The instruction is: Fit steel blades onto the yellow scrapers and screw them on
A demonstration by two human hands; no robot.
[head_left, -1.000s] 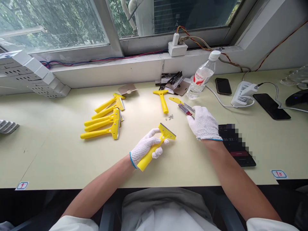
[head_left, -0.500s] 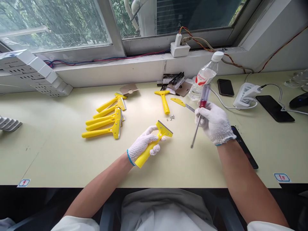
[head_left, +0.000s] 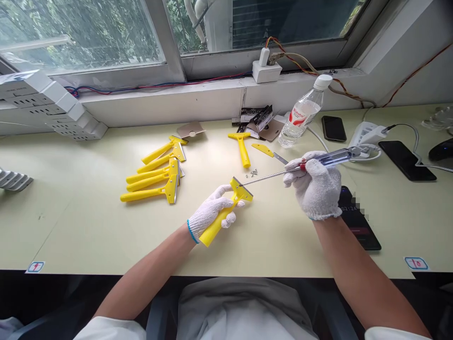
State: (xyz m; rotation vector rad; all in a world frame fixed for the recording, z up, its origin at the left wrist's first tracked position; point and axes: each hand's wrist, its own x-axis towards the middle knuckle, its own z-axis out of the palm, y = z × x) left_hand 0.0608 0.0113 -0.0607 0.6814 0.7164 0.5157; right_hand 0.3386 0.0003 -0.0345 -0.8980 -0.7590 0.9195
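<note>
My left hand (head_left: 212, 210), in a white knit glove, is wrapped round the handle of a yellow scraper (head_left: 213, 230), its head tilted up to the right. In my gloved right hand (head_left: 314, 184) is a screwdriver (head_left: 334, 157) with a clear and red handle; its shaft points left and the tip meets the scraper head near a screw. Several small screws (head_left: 253, 173) lie just beyond. Behind them are another yellow scraper (head_left: 242, 150) and a yellow holder with a blade (head_left: 264, 150). Several more yellow scrapers (head_left: 146, 194) lie in a row at the left.
A water bottle (head_left: 300, 118) stands behind my right hand, near torn boxes (head_left: 262, 118). Phones (head_left: 406, 160), a power strip (head_left: 366, 134) and cables lie at the right. White boxes (head_left: 53, 106) are stacked at the back left; metal parts (head_left: 14, 181) sit at the left edge.
My right hand has tilted the screwdriver from upright to nearly level, bringing its tip left onto the scraper head. My left hand and the scraper have hardly moved.
</note>
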